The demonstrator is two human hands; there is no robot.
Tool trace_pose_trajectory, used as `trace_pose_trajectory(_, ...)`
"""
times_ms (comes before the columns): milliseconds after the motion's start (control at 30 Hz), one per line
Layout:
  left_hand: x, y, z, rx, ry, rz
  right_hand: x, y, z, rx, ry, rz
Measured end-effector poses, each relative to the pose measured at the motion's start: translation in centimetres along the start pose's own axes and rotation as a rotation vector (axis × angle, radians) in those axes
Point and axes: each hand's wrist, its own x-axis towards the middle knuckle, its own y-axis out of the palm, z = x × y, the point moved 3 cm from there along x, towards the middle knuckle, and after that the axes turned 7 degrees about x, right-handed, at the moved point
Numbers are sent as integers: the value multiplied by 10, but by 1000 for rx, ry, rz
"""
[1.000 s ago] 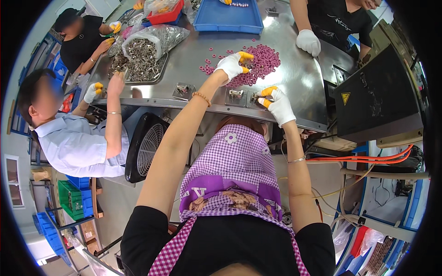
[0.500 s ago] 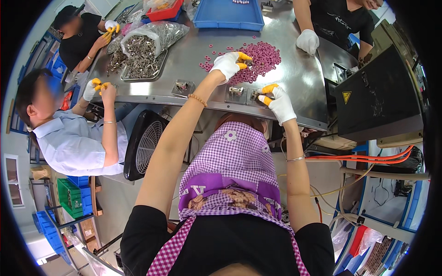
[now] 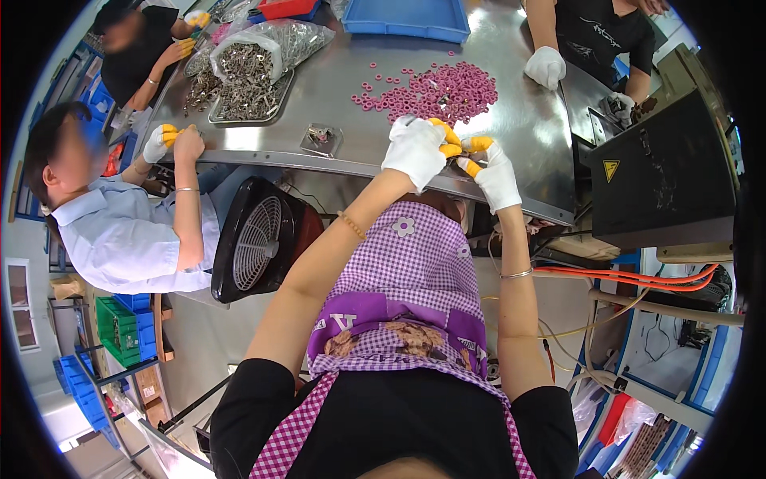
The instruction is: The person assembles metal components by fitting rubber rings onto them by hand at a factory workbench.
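Both hands wear white gloves with yellow fingertips and meet at the near edge of the steel table point(image 3: 319, 148). My left hand point(image 3: 416, 153) has its fingers pinched together beside my right fingertips; what they hold is too small to make out. My right hand point(image 3: 496, 174) is closed at a small dark metal piece, mostly hidden between the gloves. Just beyond my hands lies a spread heap of small pink rings point(image 3: 455, 92). To the left of my left hand, a small metal fixture on a square plate point(image 3: 321, 140) stands near the edge.
A tray of metal clips point(image 3: 247, 88) with a plastic bag lies at the left, a blue tray point(image 3: 408, 20) at the back. Co-workers sit at the left; another person's gloved hand point(image 3: 546, 68) rests at the far right. A black fan point(image 3: 255, 239) and a dark machine box point(image 3: 666, 172) flank me.
My left hand has moved from the pink rings back toward me and right, meeting my right hand. My right hand stays at the table edge.
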Motion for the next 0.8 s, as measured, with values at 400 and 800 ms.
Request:
trace_pose_trajectory(400,-10,1,-3,263,195,-220,-26,0,16,-511,-497,-16)
trace_pose_trajectory(800,-58,25,63,-272,-616,-64,46,-102,5,-1055,44,-573)
